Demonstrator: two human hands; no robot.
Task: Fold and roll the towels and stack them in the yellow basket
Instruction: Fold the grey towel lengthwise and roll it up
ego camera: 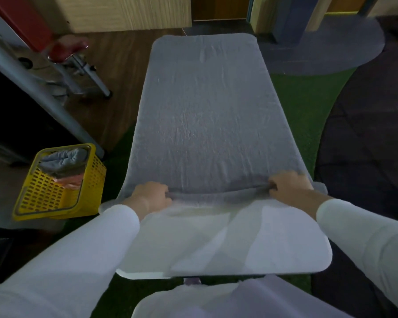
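Observation:
A long grey towel [207, 111] lies flat along a white table [228, 244], reaching from the far end to about the middle of the near half. Its near edge is curled into a thin roll. My left hand [152, 196] grips the left end of that rolled edge, and my right hand [287, 187] grips the right end. The yellow basket [55, 193] stands on the floor to the left of the table. Inside it lie a grey towel [62, 158] and something pinkish beneath.
A red-seated stool with metal legs [78, 63] stands at the far left on the wooden floor. A grey slanted post [39, 88] runs along the left. Green turf lies under the table, with dark mats on the right.

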